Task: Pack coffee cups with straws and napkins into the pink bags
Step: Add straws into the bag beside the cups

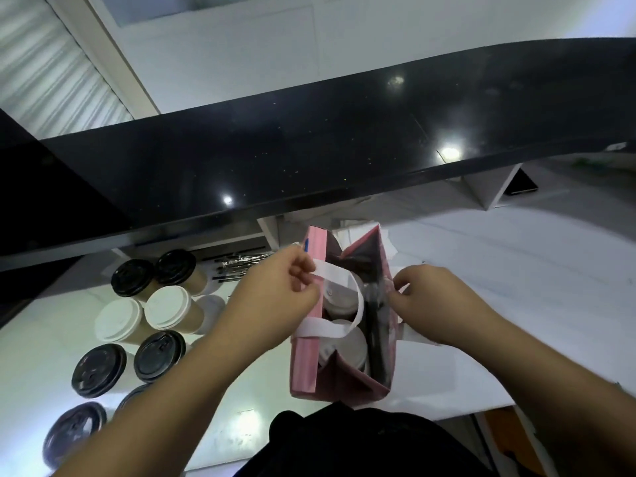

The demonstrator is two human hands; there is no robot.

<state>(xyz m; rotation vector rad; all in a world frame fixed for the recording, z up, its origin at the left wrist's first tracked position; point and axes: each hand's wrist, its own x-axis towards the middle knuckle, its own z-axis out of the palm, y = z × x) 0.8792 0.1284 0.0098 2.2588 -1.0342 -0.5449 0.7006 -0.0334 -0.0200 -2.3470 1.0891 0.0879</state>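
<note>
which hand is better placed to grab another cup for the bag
Left. The left hand is beside the spare coffee cups left of the pink bag; the right hand is on the bag's far side.

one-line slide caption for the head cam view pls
Both hands, left and right, pinch the white handles of a pink bag holding lidded cups.

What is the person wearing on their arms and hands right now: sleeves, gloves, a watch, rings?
Nothing shows on them. The left hand and right hand are bare, without gloves or rings, and both forearms are bare to the frame's edge. No watch or sleeve is visible.
</note>
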